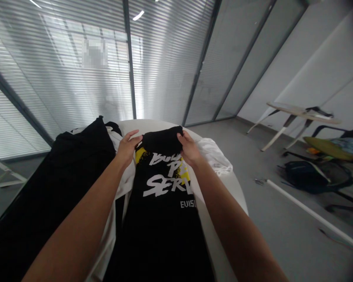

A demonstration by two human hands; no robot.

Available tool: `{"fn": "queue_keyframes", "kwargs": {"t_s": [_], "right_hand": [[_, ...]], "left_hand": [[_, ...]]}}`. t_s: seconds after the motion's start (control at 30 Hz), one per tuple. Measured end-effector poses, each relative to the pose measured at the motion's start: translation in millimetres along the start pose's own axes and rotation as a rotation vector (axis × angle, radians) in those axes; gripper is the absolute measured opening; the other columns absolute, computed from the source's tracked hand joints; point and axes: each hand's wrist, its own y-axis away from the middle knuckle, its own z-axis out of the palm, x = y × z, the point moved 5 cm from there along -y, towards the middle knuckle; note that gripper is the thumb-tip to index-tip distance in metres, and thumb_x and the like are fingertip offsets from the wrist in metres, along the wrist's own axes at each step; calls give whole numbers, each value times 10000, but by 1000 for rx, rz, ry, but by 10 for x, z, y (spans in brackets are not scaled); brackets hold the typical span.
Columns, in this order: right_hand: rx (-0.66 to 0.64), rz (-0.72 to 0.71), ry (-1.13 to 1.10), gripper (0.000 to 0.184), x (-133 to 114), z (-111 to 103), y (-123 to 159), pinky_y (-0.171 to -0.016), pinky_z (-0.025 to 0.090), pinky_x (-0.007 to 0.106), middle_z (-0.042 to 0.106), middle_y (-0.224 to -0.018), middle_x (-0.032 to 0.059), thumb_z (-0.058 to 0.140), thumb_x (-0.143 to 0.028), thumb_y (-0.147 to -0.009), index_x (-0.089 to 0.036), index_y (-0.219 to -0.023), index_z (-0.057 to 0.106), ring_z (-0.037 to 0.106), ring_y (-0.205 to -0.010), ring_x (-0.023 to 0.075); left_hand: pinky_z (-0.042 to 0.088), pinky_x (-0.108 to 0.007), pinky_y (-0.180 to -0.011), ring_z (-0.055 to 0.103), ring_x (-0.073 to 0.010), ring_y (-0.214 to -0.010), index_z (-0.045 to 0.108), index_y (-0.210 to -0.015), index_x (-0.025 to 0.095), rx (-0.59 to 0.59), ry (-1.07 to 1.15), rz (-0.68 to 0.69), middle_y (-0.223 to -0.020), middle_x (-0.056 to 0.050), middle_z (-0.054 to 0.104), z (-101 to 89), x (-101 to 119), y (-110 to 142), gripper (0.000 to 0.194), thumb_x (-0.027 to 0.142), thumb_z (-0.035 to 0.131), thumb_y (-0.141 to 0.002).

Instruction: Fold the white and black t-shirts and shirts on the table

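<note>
A black T-shirt [161, 231] with white lettering and yellow patches lies lengthwise in a narrow strip on the white round table [238, 192]. Its far end is turned over toward me in a plain black flap. My left hand [127, 149] pinches the flap's left corner, thumb on top and some fingers stretched out. At the right corner, my right hand [189, 148] grips the cloth between thumb and fingers. The fingers underneath are hidden by the fabric.
Left of the shirt is a heap of black clothing [67, 172] with white cloth [125, 180] beside it. A bundled white cloth [214, 154] lies near the table's right edge. On the floor at right are a white pole [308, 211], a dark bag [306, 174] and a wooden table [300, 111].
</note>
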Motion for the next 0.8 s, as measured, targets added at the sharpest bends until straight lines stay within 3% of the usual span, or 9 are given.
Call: {"fn": "queue_keyframes", "kwargs": {"t_s": [0.13, 0.27, 0.4, 0.5, 0.6, 0.7, 0.8], "right_hand": [[-54, 35, -78, 315, -168, 143, 54, -928, 505, 368, 691, -1007, -11, 692, -429, -766, -283, -1030, 601, 608, -1054, 203], [-80, 26, -89, 321, -262, 224, 88, -938, 506, 371, 693, -1018, -10, 707, -439, -755, -286, -1019, 608, 601, -1080, 211], [-89, 31, -65, 335, -288, 225, 101, -936, 507, 368, 692, -1020, -10, 702, -451, -758, -284, -1036, 614, 603, -1082, 214], [-56, 50, -13, 327, -292, 182, 103, -917, 515, 364, 692, -1008, -4, 678, -461, -779, -285, -1046, 612, 608, -1073, 216], [-21, 63, 26, 336, -284, 128, 97, -907, 519, 365, 692, -1005, 1, 658, -473, -794, -290, -1071, 605, 610, -1062, 216], [-12, 48, 33, 343, -270, 86, 87, -926, 511, 367, 689, -1030, 4, 654, -483, -797, -289, -1076, 602, 604, -1071, 215], [-28, 19, -12, 333, -259, 71, 81, -948, 501, 366, 682, -1074, 7, 668, -470, -786, -280, -1052, 606, 596, -1089, 217]], "left_hand": [[473, -332, -841, 649, -180, -836, 594, -1197, 191, -19, -91, -112, -903, -35, 707, -27, -54, 4, 628, 394, 789, -635], [437, -372, -938, 628, -233, -969, 683, -996, 175, -156, -295, -126, -1027, -60, 707, 0, -51, 24, 433, 519, 669, -733], [428, -376, -972, 616, -257, -1032, 713, -944, 173, -247, -279, -121, -1026, -61, 717, 35, -27, 38, 445, 568, 602, -771], [453, -382, -940, 641, -255, -960, 714, -957, 151, -282, -215, -102, -978, -74, 724, 72, 18, 59, 420, 501, 680, -728], [463, -370, -929, 654, -232, -930, 685, -1100, 159, -263, -142, -93, -997, -70, 722, 94, 89, 81, 473, 388, 742, -690], [474, -346, -917, 652, -210, -951, 621, -1237, 187, -231, -43, -148, -1047, -62, 710, 92, 163, 109, 570, 314, 737, -693], [497, -341, -876, 655, -219, -944, 637, -1212, 176, -284, 21, -250, -1075, -71, 701, 92, 213, 156, 545, 269, 728, -682]]}}
